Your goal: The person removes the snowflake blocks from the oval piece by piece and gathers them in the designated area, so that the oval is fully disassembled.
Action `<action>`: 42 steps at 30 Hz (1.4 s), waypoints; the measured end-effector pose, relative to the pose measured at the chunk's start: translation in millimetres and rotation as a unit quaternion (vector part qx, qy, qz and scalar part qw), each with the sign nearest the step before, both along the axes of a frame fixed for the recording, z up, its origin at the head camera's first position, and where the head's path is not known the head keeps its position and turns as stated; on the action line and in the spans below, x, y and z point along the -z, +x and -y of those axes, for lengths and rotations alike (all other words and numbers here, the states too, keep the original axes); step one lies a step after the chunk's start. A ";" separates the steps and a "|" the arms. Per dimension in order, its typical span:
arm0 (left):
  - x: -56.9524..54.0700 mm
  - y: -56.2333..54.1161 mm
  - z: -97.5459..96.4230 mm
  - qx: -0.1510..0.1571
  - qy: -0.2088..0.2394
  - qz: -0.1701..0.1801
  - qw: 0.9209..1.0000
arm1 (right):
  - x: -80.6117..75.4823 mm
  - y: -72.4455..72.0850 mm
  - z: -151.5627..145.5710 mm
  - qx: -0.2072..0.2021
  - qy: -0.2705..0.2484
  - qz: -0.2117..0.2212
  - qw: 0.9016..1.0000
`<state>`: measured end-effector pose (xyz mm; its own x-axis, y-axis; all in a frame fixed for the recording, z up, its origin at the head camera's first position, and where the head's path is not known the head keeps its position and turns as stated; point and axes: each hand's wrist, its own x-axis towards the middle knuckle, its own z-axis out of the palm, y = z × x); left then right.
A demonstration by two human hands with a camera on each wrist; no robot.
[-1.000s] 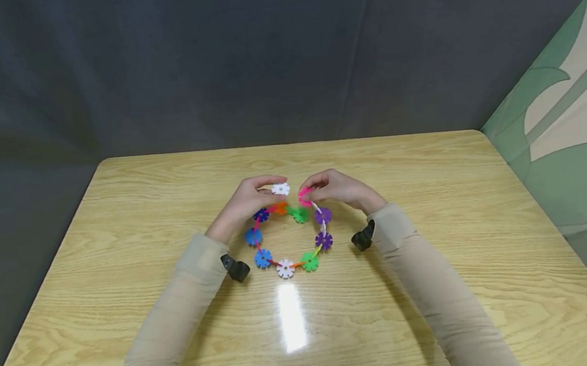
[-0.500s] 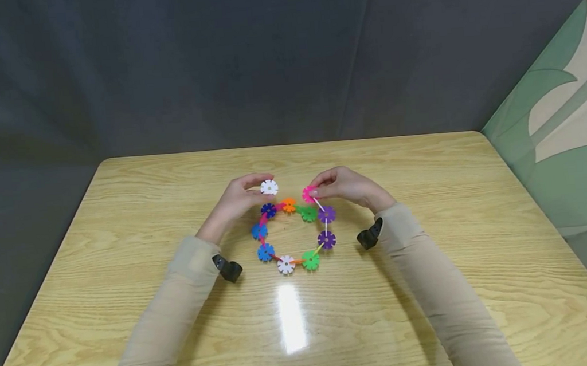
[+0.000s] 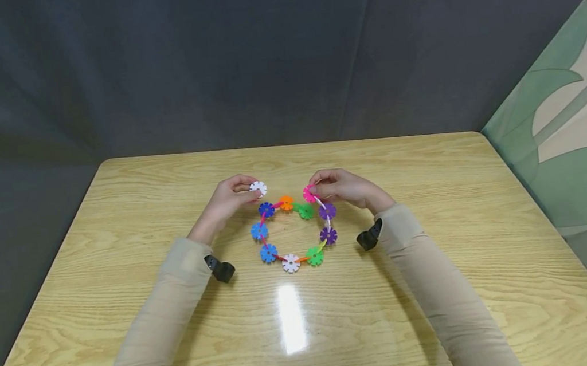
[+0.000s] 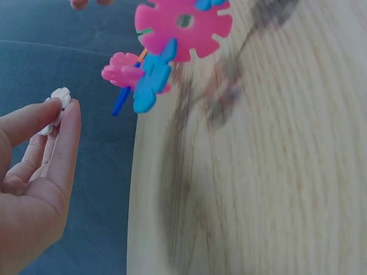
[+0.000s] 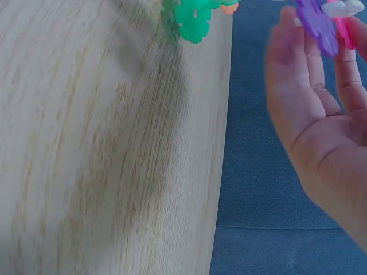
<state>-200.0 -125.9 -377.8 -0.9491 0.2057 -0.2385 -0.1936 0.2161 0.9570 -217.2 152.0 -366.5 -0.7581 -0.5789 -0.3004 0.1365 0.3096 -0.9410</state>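
Gap at the far side

Thumb and fingers of a person's left hand point(image 3: 226, 200) pinch a round white notched plastic disc point(image 3: 258, 189), its flat face turned toward the head camera. Across the gap to its right, the fingers of the right hand point(image 3: 344, 187) clamp a hot-pink notched plastic disc point(image 3: 307, 194), one end of a multicoloured plastic chain point(image 3: 287, 265) looped above the pale wood desk point(image 3: 169, 187). A bright-green notched plastic disc point(image 3: 305, 211) at the other end lies between the hands, just on the wearer's side of the hot-pink disc. The round white disc has no long axis; its bearing to those two ends appears to matter most, the right hand being nearer both
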 end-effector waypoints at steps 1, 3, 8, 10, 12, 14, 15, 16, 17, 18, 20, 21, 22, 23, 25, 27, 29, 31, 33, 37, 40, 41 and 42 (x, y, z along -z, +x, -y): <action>1.1 -0.5 1.3 -0.003 0.001 -0.001 1.000 | 0.6 -0.4 0.0 -0.001 -0.001 0.001 1.000; 2.7 -1.2 4.0 -0.011 -0.002 -0.005 1.000 | 1.3 -0.7 0.0 -0.002 -0.005 0.001 1.000; 5.6 -2.7 11.8 -0.032 -0.008 -0.011 0.999 | 1.5 0.2 0.5 0.005 -0.014 -0.003 1.000; 6.4 -3.1 15.6 -0.037 -0.006 -0.006 0.999 | 1.2 0.7 1.0 0.011 -0.018 -0.005 1.000; 7.1 -3.5 19.3 -0.043 -0.002 0.001 0.999 | 1.0 1.0 1.3 0.016 -0.019 -0.010 1.000; 8.0 -3.9 23.2 -0.049 0.003 0.009 0.999 | 0.8 1.3 1.2 0.020 -0.018 -0.014 1.000; 8.4 -4.2 25.2 -0.051 0.005 0.012 0.999 | 0.8 1.4 1.0 0.020 -0.015 -0.016 1.000; 8.8 -4.4 27.3 -0.055 0.006 0.014 0.998 | 0.8 1.4 0.7 0.019 -0.012 -0.020 1.000; 9.2 -4.4 29.4 -0.057 0.007 0.015 0.998 | 1.2 1.3 0.3 0.016 -0.010 -0.021 1.000; 9.5 -4.4 31.6 -0.059 0.007 0.017 0.998 | 1.6 1.0 -0.1 0.012 -0.010 -0.021 1.000; 9.7 -4.4 36.1 -0.066 0.008 0.017 0.998 | 2.4 0.6 -0.9 0.002 -0.012 -0.018 1.000; 9.6 -4.3 38.4 -0.069 0.007 0.017 0.997 | 2.5 0.6 -1.2 -0.003 -0.013 -0.017 1.000; 9.6 -4.2 40.7 -0.074 0.009 0.017 0.997 | 2.7 0.6 -1.4 -0.006 -0.016 -0.013 1.000; 9.6 -4.1 43.0 -0.077 0.011 0.017 0.997 | 2.7 0.6 -1.6 -0.009 -0.019 -0.009 1.000; 9.4 -3.9 47.3 -0.088 0.017 0.018 0.996 | 1.8 1.1 -1.8 -0.009 -0.022 -0.002 1.000; 9.9 -4.0 51.8 -0.100 0.026 0.020 0.994 | 1.2 1.5 -1.8 -0.009 -0.025 0.001 1.000; 10.6 -4.2 56.2 -0.110 0.033 0.021 0.993 | 0.7 1.7 -2.1 -0.009 -0.027 0.002 1.000; 12.0 -5.0 61.0 -0.117 0.036 0.023 0.992 | 0.2 2.0 -2.4 -0.008 -0.027 -0.002 1.000; 13.3 -5.7 65.8 -0.121 0.035 0.024 0.992 | -0.4 2.4 -2.8 -0.004 -0.021 -0.012 1.000; 16.1 -6.9 76.2 -0.135 0.033 0.024 0.990 | -0.1 2.3 -3.8 0.005 -0.008 -0.032 0.999; 18.2 -7.6 84.6 -0.153 0.034 0.024 0.987 | -0.3 2.1 -4.7 0.011 -0.001 -0.041 0.999; 18.7 -7.7 87.3 -0.158 0.034 0.025 0.987 | -0.3 2.1 -4.9 0.013 0.001 -0.043 0.999; 18.9 -7.6 89.9 -0.163 0.036 0.025 0.986 | -0.6 2.0 -5.2 0.015 0.003 -0.046 0.999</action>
<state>-207.6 -215.9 -396.7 -0.9551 -0.0896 -0.2824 -0.2887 0.0669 0.9551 -215.1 157.1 -365.9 -0.7992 -0.5541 -0.2328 0.0595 0.3125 -0.9481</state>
